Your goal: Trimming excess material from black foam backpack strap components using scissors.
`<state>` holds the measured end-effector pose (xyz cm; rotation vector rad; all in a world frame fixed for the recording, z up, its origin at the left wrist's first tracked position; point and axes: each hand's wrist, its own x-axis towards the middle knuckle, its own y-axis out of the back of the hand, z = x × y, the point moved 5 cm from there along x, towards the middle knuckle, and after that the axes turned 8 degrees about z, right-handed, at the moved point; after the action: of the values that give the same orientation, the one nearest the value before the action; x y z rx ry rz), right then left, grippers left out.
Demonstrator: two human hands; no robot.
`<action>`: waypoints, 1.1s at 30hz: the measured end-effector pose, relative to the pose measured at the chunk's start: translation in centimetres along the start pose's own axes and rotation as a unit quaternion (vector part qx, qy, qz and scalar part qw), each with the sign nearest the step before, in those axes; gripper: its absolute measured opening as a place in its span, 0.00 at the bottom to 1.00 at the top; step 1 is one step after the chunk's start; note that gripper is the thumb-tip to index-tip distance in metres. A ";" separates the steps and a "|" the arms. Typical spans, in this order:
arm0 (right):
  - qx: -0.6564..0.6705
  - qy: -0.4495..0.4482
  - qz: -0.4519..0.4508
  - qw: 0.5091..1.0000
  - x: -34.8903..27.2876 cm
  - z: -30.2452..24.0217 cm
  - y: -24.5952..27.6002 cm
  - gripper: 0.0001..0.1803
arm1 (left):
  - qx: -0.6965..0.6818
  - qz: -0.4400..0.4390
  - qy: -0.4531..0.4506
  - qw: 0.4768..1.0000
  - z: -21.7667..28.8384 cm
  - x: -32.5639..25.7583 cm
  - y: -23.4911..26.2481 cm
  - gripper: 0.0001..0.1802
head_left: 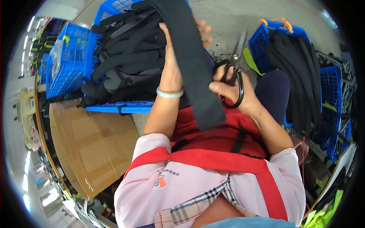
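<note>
Black strap [194, 64] runs lengthwise away from you, your left hand [173, 57] clasped on its left edge, right hand [232, 89] gripping scissors [236, 72] touching its right edge

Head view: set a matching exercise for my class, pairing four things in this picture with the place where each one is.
Things:
1. black strap
2. scissors
3. pale green bangle
4. cardboard box

Places:
A. on the left wrist
B. held up in the left hand
C. low on the person's left
D. in the right hand

Pairs: 1-B, 2-D, 3-A, 4-C
</note>
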<state>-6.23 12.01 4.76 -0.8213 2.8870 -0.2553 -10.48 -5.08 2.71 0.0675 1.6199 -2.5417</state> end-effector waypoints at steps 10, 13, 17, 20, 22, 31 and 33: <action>0.072 -0.153 0.052 0.984 -0.7 2.2 6.5 0.16 | 0.173 0.080 0.058 0.980 -4.5 -4.0 0.6 0.09; 0.072 -0.139 0.047 0.987 -0.5 2.8 6.5 0.16 | 0.176 0.079 0.045 0.980 -4.5 -3.9 0.9 0.07; 0.069 -0.072 0.035 0.994 -0.2 3.0 6.3 0.16 | 0.187 0.050 0.047 0.980 -4.8 -4.0 1.1 0.07; 0.038 -0.103 0.029 0.994 -0.5 3.0 6.4 0.16 | 0.203 0.061 0.038 0.977 -5.0 -4.3 1.2 0.08; -0.017 -0.126 0.031 0.991 -0.7 3.1 6.9 0.15 | 0.208 0.078 0.022 0.975 -4.8 -4.2 1.5 0.08; -0.187 -0.095 0.019 0.978 -1.6 4.0 8.0 0.15 | 0.144 0.099 -0.065 0.983 -1.1 -0.2 0.1 0.10; -0.256 -0.091 0.042 0.962 -1.3 3.3 7.5 0.17 | 0.143 0.098 -0.056 0.983 -1.5 -0.5 0.1 0.10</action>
<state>-8.35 18.59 0.12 -0.7322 2.8266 0.5691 -10.03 -3.76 2.03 0.1042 1.1384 -2.5533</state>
